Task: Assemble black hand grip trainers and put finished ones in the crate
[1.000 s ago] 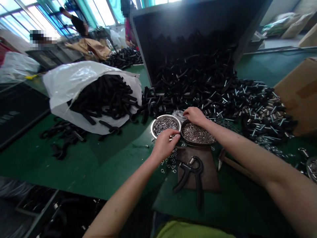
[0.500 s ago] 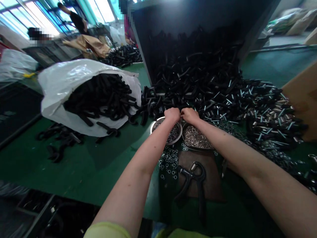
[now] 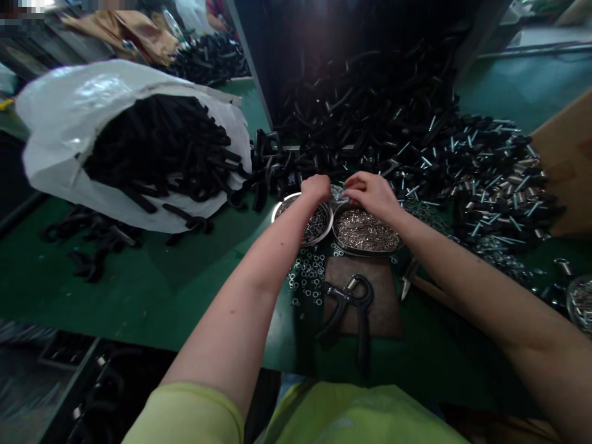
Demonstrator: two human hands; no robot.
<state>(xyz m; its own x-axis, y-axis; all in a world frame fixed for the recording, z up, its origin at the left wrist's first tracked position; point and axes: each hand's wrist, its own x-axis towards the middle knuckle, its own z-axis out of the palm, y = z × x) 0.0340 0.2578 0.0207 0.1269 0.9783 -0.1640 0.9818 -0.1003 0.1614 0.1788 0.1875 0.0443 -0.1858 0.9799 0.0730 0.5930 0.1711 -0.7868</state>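
My left hand [image 3: 317,187] is closed in a fist above the far rim of a round metal bowl [image 3: 280,208] of small dark metal parts; what it holds is hidden. My right hand [image 3: 374,196] is over the back of an oval metal tin [image 3: 367,232] filled with tiny shiny pieces. Its fingers are partly bent, with a gap between thumb and forefinger. Between the two hands lies a clear, shiny piece of what looks like plastic [image 3: 339,195]. A black hand grip strengthener [image 3: 364,308] with a coil spring rests on a brown mat [image 3: 387,296] in front of the tin.
Loose washers [image 3: 306,274] are scattered left of the mat. A pointed tool [image 3: 407,283] lies right of it. A white sack [image 3: 60,123] spills black handles at left. Black parts with bolts [image 3: 494,172] are heaped at right, beside a cardboard box [image 3: 567,166].
My hands, close together before, are now further apart, and the right fingers have spread. The shiny clear piece between them has come into sight. The camera has tilted down.
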